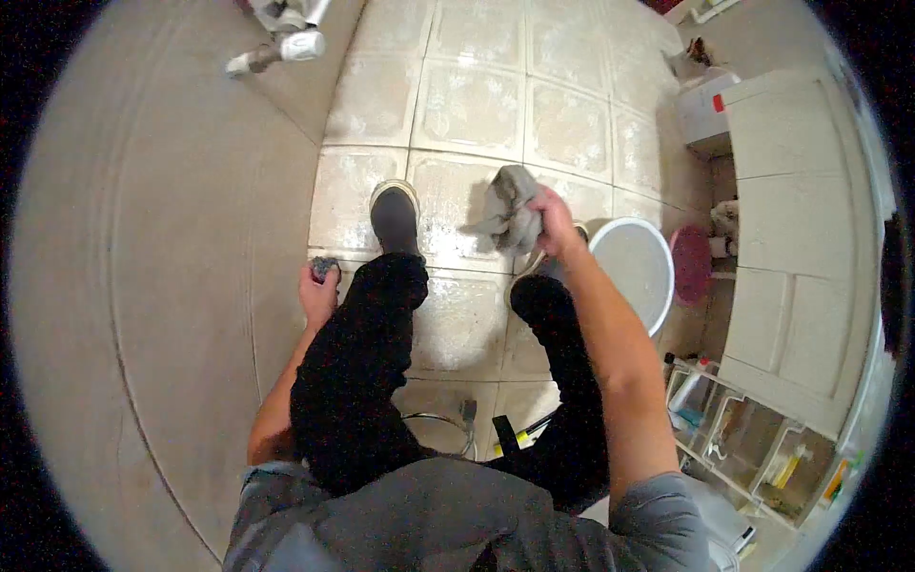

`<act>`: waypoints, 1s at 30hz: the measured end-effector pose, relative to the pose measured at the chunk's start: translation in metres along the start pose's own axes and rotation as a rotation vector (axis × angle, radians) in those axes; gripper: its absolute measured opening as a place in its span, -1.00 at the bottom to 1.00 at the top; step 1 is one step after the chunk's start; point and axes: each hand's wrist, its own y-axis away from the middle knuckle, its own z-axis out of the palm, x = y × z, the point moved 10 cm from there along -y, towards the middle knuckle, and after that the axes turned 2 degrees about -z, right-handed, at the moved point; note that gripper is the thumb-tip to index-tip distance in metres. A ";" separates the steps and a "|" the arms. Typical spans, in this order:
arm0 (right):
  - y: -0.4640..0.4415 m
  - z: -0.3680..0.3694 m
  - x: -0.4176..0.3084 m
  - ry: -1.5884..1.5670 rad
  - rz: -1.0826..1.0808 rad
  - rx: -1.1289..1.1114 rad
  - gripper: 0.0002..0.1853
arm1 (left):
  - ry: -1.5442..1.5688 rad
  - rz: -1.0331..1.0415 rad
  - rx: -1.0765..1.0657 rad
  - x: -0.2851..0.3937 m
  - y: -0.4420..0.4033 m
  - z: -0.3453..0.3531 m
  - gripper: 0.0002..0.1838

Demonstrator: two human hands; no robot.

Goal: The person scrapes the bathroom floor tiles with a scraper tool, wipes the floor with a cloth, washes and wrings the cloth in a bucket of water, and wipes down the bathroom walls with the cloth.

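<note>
Right hand [553,221], upper centre of frame, gripping grey cloth [515,210] over glossy floor tiles [459,329]. Left hand [318,296], left of centre, closed around 1 dark wad [325,267].

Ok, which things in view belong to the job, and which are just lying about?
Job:
crumpled grey cloth, in the right hand
small dark grey scrubber-like pad, in the left hand
round white basin, probably, being close by

Lying about, apparently:
round pinkish-red object
white box with red mark
</note>
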 end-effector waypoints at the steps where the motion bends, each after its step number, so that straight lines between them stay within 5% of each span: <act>1: 0.012 -0.003 -0.027 0.028 -0.029 0.018 -0.55 | -0.063 0.030 0.034 0.014 0.009 -0.007 -0.59; 4: 0.041 -0.025 -0.086 0.109 0.031 0.091 -0.63 | -0.100 0.110 0.046 0.018 0.022 -0.020 -0.57; 10: 0.125 0.013 -0.177 0.172 -0.184 0.007 -0.73 | 0.131 0.083 -0.006 -0.036 0.043 -0.053 -0.56; 22: 0.141 -0.108 -0.134 0.385 -0.307 0.298 -0.56 | -0.008 0.083 -0.146 -0.052 0.071 -0.117 -0.56; 30: 0.017 -0.087 -0.051 0.377 0.037 0.223 -0.45 | -0.014 -0.194 -0.116 -0.096 0.052 -0.064 -0.50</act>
